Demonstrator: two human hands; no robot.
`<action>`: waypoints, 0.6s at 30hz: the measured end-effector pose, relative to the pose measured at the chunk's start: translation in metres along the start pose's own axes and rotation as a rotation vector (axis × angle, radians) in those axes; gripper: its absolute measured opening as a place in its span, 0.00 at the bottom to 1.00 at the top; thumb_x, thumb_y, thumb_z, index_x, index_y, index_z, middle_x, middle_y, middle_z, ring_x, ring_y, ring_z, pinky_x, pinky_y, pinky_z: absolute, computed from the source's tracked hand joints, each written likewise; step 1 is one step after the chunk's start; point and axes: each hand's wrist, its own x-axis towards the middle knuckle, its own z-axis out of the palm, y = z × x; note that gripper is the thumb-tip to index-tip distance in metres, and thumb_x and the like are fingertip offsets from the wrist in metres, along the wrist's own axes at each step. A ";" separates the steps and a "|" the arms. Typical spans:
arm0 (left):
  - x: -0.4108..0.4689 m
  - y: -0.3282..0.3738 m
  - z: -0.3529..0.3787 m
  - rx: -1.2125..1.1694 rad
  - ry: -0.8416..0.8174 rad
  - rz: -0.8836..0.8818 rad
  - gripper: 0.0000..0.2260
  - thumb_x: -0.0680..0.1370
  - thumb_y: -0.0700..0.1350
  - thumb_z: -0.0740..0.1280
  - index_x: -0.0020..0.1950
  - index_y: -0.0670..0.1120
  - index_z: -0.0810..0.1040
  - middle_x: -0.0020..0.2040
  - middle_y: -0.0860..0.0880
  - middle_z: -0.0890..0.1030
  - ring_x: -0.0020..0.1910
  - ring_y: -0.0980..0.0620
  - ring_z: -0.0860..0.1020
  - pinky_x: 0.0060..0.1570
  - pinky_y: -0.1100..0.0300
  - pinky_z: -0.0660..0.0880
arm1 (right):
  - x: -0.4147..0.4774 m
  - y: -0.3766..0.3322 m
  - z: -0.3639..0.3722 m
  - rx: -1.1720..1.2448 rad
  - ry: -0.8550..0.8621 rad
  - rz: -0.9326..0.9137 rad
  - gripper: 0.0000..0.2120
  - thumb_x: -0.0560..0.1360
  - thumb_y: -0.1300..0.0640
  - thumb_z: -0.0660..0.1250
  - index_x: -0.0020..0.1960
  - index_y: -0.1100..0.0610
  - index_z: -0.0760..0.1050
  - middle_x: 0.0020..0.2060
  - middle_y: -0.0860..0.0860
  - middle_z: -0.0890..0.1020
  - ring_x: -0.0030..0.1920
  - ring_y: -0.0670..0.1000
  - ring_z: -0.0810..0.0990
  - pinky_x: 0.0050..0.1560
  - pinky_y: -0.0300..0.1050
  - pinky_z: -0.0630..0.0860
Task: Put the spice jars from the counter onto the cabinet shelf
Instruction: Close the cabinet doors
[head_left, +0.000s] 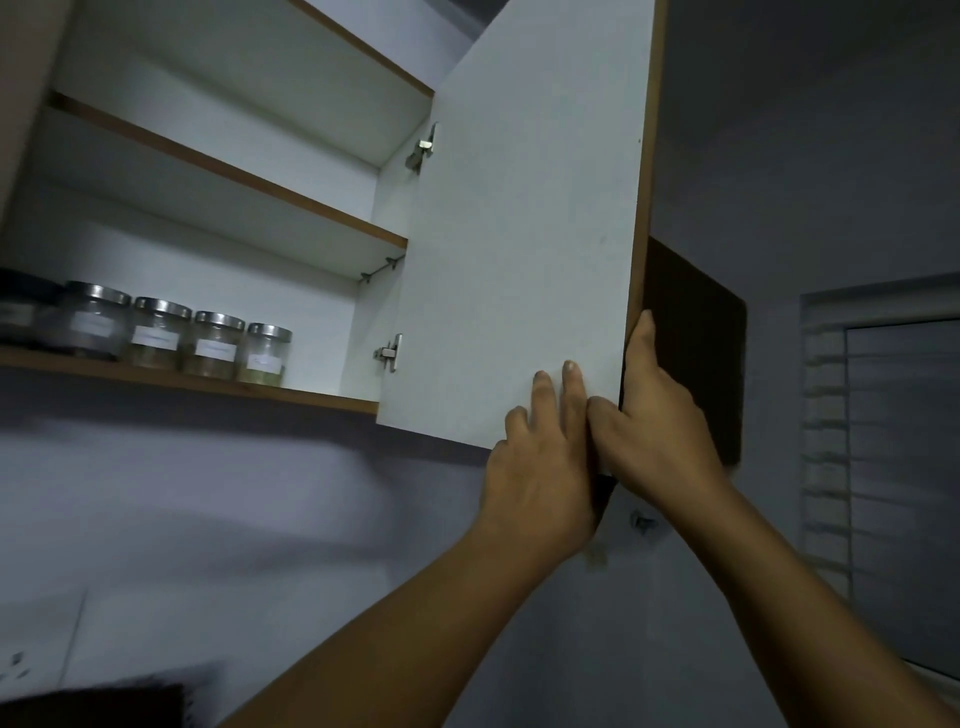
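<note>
With the spice jars (208, 340) lined up on the bottom shelf (197, 383), the cabinet door (524, 234) is gripped at its free edge by both hands, left hand (540, 467) spread flat, right hand (657, 421) wrapped round, seemingly for closing.

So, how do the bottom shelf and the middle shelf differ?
The bottom shelf carries a row of jars with metal lids and white labels; the middle shelf shows none from below. The bottom shelf sits level with the door's lower hinge, the middle shelf above it. Both have brown front edges.
</note>
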 end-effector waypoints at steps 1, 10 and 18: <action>-0.003 -0.004 -0.008 -0.008 0.010 0.000 0.44 0.75 0.55 0.64 0.75 0.47 0.34 0.76 0.44 0.47 0.67 0.45 0.64 0.58 0.53 0.73 | -0.003 -0.010 0.001 -0.011 0.006 -0.014 0.37 0.79 0.48 0.55 0.76 0.52 0.33 0.62 0.54 0.74 0.46 0.49 0.74 0.45 0.46 0.75; -0.044 -0.094 -0.103 -0.098 0.135 0.069 0.55 0.71 0.53 0.70 0.57 0.65 0.15 0.67 0.53 0.69 0.46 0.59 0.74 0.36 0.71 0.68 | -0.023 -0.136 0.045 -0.016 0.072 -0.206 0.34 0.80 0.45 0.50 0.75 0.50 0.32 0.63 0.54 0.69 0.44 0.51 0.78 0.42 0.46 0.78; -0.075 -0.211 -0.167 -0.005 0.413 0.030 0.40 0.69 0.57 0.62 0.74 0.56 0.44 0.58 0.45 0.80 0.47 0.53 0.76 0.24 0.79 0.65 | -0.024 -0.224 0.132 0.114 0.036 -0.368 0.37 0.77 0.41 0.51 0.74 0.44 0.28 0.55 0.49 0.61 0.51 0.49 0.72 0.46 0.43 0.75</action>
